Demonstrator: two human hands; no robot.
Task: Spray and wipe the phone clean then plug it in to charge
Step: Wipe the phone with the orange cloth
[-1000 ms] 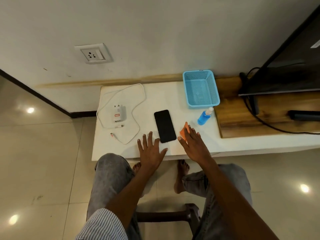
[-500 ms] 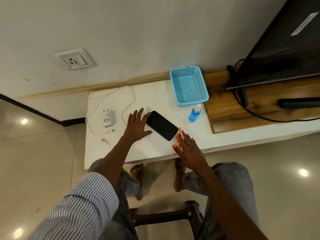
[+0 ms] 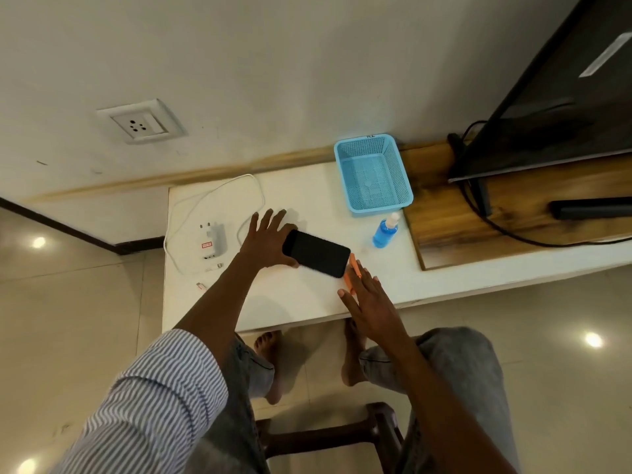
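**Operator:** Since one second ago, what differs?

**Inspector:** Phone (image 3: 316,253) position has changed: it lay lengthwise between both hands and now sits turned at a slant, further back on the white table (image 3: 301,302). Left hand (image 3: 265,242) has travelled from the near edge to the phone's left end. Right hand (image 3: 371,299) remains near the front edge.

**Operator:** Report task progress.

**Inspector:** Judged from the layout, little is complete. Nearest the viewer, the orange cloth (image 3: 352,273) lies partly under the right fingertips, beside the phone's lower right corner. Spray bottle (image 3: 385,230) stands upright and untouched, well right of the phone, just before the blue basket (image 3: 372,174). Whether any spraying or wiping has occurred cannot be told. Charging is not done: the cable tip (image 3: 201,286) lies loose on the table, the white charger (image 3: 213,241) rests on its back with its cable (image 3: 219,195) looped behind it, and the wall socket (image 3: 140,123) beyond is vacant.

**Operator:** State of each hand.

**Inspector:** Right hand: fingers straight and together, flat on the cloth, gripping nothing. Left hand: fingers spread wide over the table, thumb pressing along the phone's near left edge; this reads as a push or steadying contact, not a grasp.
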